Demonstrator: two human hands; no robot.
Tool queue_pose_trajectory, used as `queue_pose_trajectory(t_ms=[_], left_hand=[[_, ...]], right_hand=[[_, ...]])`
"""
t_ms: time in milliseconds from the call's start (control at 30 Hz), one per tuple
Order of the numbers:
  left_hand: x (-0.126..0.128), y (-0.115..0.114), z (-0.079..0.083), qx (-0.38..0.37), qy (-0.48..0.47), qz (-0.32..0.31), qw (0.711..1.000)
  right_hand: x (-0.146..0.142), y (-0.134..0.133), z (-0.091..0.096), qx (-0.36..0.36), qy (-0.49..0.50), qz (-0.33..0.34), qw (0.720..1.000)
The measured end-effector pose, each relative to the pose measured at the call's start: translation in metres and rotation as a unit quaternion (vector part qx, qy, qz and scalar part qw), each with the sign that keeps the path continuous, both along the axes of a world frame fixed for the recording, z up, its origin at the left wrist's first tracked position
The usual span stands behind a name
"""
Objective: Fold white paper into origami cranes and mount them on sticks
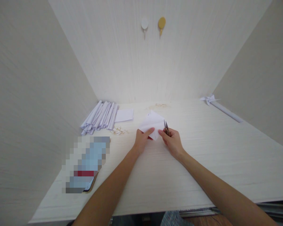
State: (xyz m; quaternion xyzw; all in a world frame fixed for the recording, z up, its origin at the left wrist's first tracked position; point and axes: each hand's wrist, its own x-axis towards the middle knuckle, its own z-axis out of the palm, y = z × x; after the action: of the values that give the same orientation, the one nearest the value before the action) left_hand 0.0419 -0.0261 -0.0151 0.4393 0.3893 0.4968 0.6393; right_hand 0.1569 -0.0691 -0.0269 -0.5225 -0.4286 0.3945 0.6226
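Note:
A square sheet of white paper [153, 121] is held up in front of me, turned corner-up like a diamond. My left hand [141, 139] pinches its lower left edge, thumb on top. On the other side, my right hand [171, 140] is closed around small dark scissors [166, 127], whose pointed blades stick up and stand slightly apart. The right thumb and fingertip also touch the paper's lower right edge. The scissors' handles are mostly hidden in the palm.
Rolled white paper tubes [101, 116] lie piled at the left, beside a stack of paper squares [124, 115]. Several small pale sticks [119, 130] are scattered near them. A pixelated phone [91, 163] lies front left. At right rests a paper pinwheel [209, 99] on a tube [227, 112].

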Motion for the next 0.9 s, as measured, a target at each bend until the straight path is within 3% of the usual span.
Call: queue_pose_trajectory(t_ms=[400, 600, 900], left_hand=[[0.001, 0.0, -0.001, 0.028, 0.039, 0.038, 0.998], [0.001, 0.003, -0.001, 0.006, 0.017, 0.096, 0.995], [0.001, 0.0, 0.003, 0.028, 0.053, 0.097, 0.994]], right_hand=[[0.0, 0.0, 0.006, -0.029, 0.059, 0.061, 0.996], [-0.003, -0.003, 0.011, -0.028, -0.016, 0.077, 0.996], [-0.006, -0.002, 0.008, -0.033, -0.058, 0.046, 0.997]])
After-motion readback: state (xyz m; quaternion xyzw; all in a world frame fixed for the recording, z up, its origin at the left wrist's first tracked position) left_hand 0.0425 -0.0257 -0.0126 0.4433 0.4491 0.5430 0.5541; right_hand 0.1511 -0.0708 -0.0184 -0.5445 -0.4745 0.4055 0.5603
